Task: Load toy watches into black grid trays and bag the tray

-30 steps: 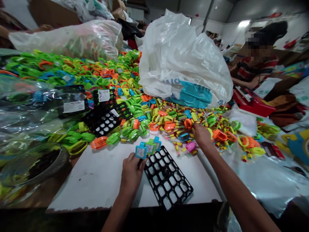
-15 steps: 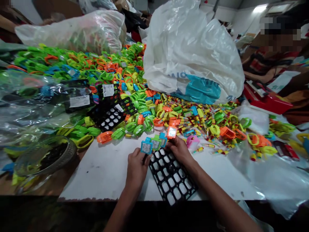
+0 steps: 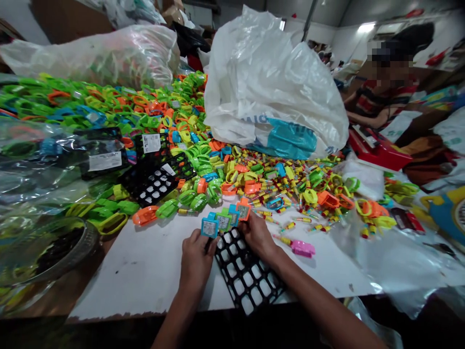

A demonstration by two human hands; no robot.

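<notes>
A black grid tray lies on the white board in front of me, its openings showing white. Along the tray's far edge stands a row of toy watches. My left hand grips the blue watch at the left end of the row. Beside it are a green watch and another blue one. At the right end, my right hand has its fingers closed on an orange watch, the forearm passing over the tray's right side. A pink watch lies to the right of that hand.
Piled colourful watches spread behind the board, with small yellow-and-red tubes at centre right. A large white bag stands behind. Black trays and a glass bowl are at left. A person sits at right.
The view has shifted to the right. The orange watch in my right hand has come down beside the row of watches. The pink watch lies farther from the pile, nearer my right forearm.
</notes>
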